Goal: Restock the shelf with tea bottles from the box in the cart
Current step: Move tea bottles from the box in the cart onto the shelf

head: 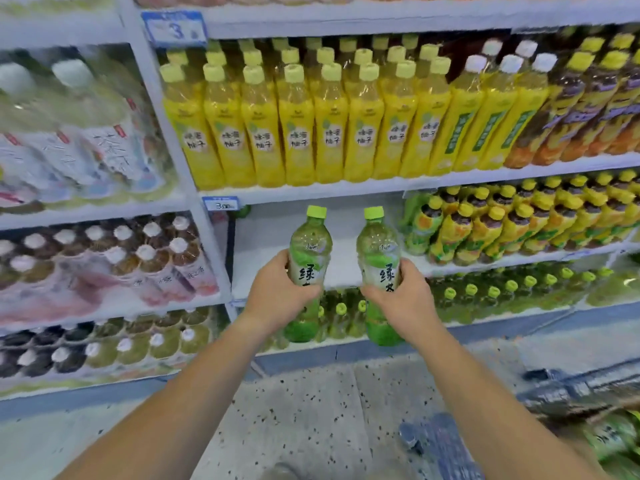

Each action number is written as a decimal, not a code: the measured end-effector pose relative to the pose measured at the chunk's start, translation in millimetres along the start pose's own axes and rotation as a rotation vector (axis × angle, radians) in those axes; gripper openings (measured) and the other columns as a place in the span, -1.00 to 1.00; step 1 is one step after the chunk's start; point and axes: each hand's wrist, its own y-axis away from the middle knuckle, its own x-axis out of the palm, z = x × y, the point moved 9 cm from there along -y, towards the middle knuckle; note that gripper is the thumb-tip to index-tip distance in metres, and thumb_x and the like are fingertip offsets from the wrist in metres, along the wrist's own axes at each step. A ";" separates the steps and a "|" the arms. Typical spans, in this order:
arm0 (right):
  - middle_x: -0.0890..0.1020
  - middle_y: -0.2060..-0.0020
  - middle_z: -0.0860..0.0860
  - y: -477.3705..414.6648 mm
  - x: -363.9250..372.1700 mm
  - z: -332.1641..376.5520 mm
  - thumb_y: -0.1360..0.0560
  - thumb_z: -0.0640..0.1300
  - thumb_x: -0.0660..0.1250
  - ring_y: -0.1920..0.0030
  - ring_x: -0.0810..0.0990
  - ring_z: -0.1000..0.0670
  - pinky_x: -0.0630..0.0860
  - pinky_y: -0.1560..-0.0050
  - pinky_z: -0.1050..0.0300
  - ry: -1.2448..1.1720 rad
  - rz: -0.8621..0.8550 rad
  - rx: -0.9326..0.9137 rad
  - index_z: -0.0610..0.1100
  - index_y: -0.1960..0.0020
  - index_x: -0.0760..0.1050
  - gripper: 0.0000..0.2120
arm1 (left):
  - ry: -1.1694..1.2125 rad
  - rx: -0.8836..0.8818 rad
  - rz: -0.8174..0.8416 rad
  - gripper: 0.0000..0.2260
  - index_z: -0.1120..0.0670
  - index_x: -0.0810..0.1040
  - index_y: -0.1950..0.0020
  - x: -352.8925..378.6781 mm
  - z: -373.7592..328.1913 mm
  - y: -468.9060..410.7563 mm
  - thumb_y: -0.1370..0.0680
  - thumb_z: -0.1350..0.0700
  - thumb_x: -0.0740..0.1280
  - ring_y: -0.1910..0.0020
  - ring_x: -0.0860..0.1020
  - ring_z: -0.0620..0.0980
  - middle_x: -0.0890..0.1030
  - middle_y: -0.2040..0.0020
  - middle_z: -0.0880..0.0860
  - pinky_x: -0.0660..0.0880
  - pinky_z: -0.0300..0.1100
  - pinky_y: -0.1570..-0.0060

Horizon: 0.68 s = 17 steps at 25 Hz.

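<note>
Two green tea bottles in play, one per hand, single head view. Left hand (277, 292) wraps the label band of the left tea bottle (310, 251), thumb across the front, fingers curled behind. Right hand (401, 296) mirrors that on the right tea bottle (377, 251). Both bottles are upright, caps up, labels toward the person, slightly apart and not touching. The grip sits at mid-body, likely so each base is free to land flat and the label ends up facing out. They are held in front of the bare stretch of shelf (263, 251), the white gap on the middle tier just right of the price tag (221, 204). Their bases show below the shelf's front lip, so neither is set down yet. That gap is the obvious target: yellow-capped bottles (502, 223) fill the same tier just to the right, yellow-label bottles (298, 133) pack the tier above, and green-capped bottles (485, 296) line the tier below. Judgement: bottles are at the shelf and placement is next, so lift over the lip and push toward the back, leaving room for more in front. Risk: clearance under the upper board looks tight and caps could clip it, and with both hands loaded neither can steady the other. Cart (571, 389) edge shows lower right, blurred. Green packaging (616, 438) beside it is probably the supply box; cannot tell how full. With the gap bare, the restock looks early.
</note>
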 end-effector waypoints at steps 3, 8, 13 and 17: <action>0.59 0.15 0.20 -43.7 51.6 -2.0 -0.33 -0.03 0.60 0.23 0.55 0.40 0.41 0.39 0.45 0.003 -0.024 -0.059 0.09 -0.05 0.39 -0.54 | -0.023 0.029 -0.078 -0.68 -0.16 0.52 0.07 -16.7 35.2 -37.9 -0.25 -0.01 0.53 0.23 0.58 -0.32 0.63 0.18 -0.32 0.43 -0.43 0.39; 0.58 0.12 0.26 -121.9 123.3 -25.5 -0.29 0.01 0.61 0.19 0.56 0.36 0.38 0.32 0.45 -0.048 -0.042 -0.173 0.18 -0.02 0.37 -0.52 | 0.100 0.136 -0.227 -0.66 -0.16 0.55 0.00 -13.2 96.3 -98.0 -0.29 0.02 0.54 0.20 0.62 -0.21 0.66 0.13 -0.23 0.52 -0.35 0.28; 0.60 0.11 0.23 -181.4 176.1 -51.9 -0.30 0.02 0.60 0.16 0.58 0.34 0.41 0.31 0.44 -0.111 -0.065 -0.313 0.19 -0.06 0.40 -0.53 | 0.117 0.241 -0.357 -0.64 -0.22 0.56 -0.02 -2.6 146.9 -145.4 -0.29 0.03 0.55 0.15 0.63 -0.26 0.67 0.11 -0.25 0.49 -0.44 0.25; 0.59 0.07 0.21 -212.0 202.7 -57.6 -0.32 0.00 0.60 0.15 0.56 0.31 0.41 0.27 0.36 -0.130 -0.070 -0.403 0.07 -0.15 0.40 -0.48 | 0.105 0.304 -0.440 -0.58 -0.22 0.55 -0.09 1.6 167.1 -171.3 -0.30 0.04 0.53 0.14 0.64 -0.28 0.67 0.08 -0.28 0.55 -0.30 0.19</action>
